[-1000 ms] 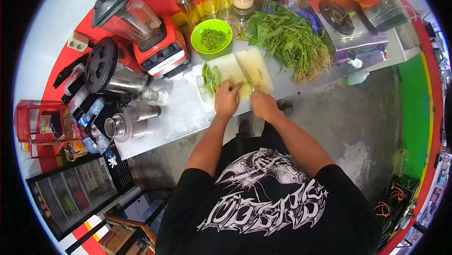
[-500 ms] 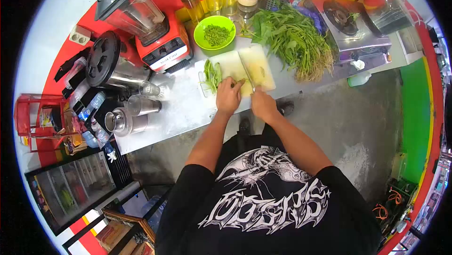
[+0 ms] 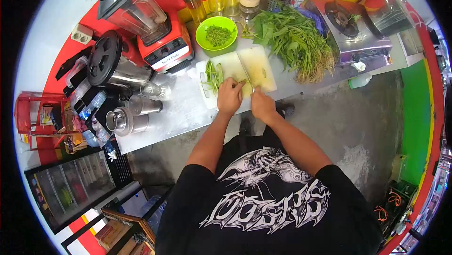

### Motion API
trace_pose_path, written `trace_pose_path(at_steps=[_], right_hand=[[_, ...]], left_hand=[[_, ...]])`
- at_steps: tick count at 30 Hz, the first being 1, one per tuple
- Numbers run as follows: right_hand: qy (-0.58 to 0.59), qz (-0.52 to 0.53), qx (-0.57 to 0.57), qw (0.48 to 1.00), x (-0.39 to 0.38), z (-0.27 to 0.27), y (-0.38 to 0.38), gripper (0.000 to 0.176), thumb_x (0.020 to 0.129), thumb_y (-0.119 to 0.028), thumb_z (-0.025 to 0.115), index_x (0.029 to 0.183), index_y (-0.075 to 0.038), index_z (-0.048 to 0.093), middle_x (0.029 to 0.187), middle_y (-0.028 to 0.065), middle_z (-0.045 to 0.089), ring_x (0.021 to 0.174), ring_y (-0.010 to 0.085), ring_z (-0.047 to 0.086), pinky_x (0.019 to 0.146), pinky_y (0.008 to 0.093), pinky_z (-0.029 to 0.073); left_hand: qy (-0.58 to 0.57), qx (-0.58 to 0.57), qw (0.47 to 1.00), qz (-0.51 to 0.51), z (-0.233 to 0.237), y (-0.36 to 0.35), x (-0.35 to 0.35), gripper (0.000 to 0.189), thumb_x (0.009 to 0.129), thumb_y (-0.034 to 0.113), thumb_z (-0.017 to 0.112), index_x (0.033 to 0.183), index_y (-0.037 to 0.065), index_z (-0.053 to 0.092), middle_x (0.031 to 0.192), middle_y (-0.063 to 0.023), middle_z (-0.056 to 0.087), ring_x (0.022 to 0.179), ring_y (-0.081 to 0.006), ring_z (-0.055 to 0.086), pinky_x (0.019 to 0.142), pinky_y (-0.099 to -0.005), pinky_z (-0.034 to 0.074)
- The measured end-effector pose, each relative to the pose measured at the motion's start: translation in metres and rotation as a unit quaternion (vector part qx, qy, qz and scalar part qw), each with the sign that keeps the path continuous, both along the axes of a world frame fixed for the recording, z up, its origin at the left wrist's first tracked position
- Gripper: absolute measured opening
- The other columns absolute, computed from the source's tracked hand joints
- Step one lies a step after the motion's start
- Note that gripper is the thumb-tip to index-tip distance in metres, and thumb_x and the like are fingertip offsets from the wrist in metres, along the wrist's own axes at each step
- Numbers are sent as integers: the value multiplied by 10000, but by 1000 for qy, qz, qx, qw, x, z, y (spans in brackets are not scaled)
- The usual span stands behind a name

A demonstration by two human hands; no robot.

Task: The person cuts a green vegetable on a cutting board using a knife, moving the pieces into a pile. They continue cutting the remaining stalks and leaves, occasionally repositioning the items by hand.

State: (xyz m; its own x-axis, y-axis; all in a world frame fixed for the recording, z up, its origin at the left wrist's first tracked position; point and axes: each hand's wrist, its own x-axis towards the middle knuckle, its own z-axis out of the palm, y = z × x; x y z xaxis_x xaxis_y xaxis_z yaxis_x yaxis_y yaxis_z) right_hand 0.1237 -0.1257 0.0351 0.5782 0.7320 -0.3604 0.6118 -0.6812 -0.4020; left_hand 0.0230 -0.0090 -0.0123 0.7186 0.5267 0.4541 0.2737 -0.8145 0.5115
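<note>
A knife (image 3: 245, 70) points away from me over the white cutting board (image 3: 268, 59), its handle in my closed right hand (image 3: 263, 104). Left of the blade, my left hand (image 3: 230, 95) presses with bent fingers on green stems at the board's near side; the fingers mostly hide them. Leafy green pieces (image 3: 214, 76) lie on the board's left part, just beyond my left hand. Small cut bits rest right of the blade. Behind the board stands a lime-green bowl (image 3: 225, 51) with chopped greens (image 3: 218, 36) in it.
A heap of leafy greens with roots (image 3: 296, 43) lies right of the board, beside a gas stove (image 3: 358, 43). A red blender (image 3: 169, 52) stands at the back left, pump bottles (image 3: 193, 5) along the wall. Metal cups (image 3: 143, 106) sit on the counter's left.
The whole view has shifted slightly. Both hands stay at the board, the knife still in the right one, with hardly any movement.
</note>
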Motion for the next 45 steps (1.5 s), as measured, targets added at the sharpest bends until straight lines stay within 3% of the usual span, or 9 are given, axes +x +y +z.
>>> trace_pose_path(at_steps=[4,14,20,23,31,36,40,41,45], right_hand=[[2,49,29,998,13,0,7,276,985,-190,517,1138,39,509,983,286,706,916,457,697,814,538,546],[10,14,2,1000,6,0,6,311,995,-200,502,1171,55,478,1019,306,697,961,462,694,853,542,539],[-7,100,1,995,14,4,8,263,973,-153,485,1147,44,486,1011,306,698,958,456,696,859,544,537],[3,11,-10,1000,0,-5,4,245,971,-145,468,1124,44,500,992,304,700,960,452,696,856,550,537],[-12,69,26,997,13,-9,13,283,994,-181,463,1143,56,503,973,304,700,935,471,689,858,551,530],[18,-2,15,1000,-5,3,5,256,997,-181,467,1069,51,547,990,314,695,915,471,694,850,557,530],[-17,51,63,997,10,-14,14,237,980,-165,495,1043,53,563,957,300,700,914,463,696,828,534,543],[-19,78,74,994,15,-16,15,295,986,-204,520,1099,68,500,920,306,698,853,479,695,765,573,542],[2,57,57,997,9,-7,10,261,976,-181,507,1065,59,562,981,297,699,920,475,690,841,544,539]], left_hand=[[45,1,999,11,-4,-1,0,318,809,57,663,1102,132,760,900,-88,533,910,-282,562,782,-415,443],[37,-5,999,15,-5,0,1,304,804,51,667,1085,126,759,897,-91,539,895,-288,561,771,-419,449],[6,-13,1000,18,-4,0,2,303,792,11,661,1067,96,755,860,-97,528,838,-303,558,735,-424,440],[9,-12,1000,18,-2,1,2,292,788,17,665,1055,96,754,856,-103,529,827,-308,559,729,-430,445],[19,-25,999,24,-5,2,1,331,781,27,659,1089,110,746,883,-105,531,862,-309,563,758,-437,456],[45,-22,998,25,-6,2,1,314,785,52,678,1088,113,729,913,-95,538,896,-296,575,799,-433,470],[51,-22,998,33,-5,0,1,319,800,61,666,1113,102,713,940,-99,541,926,-298,572,820,-436,467],[61,-33,997,36,-4,0,1,308,805,67,660,1107,95,710,945,-104,540,928,-305,572,819,-440,466],[52,-29,997,46,-6,0,1,285,808,70,657,1088,88,706,941,-111,536,929,-316,571,816,-446,465]])
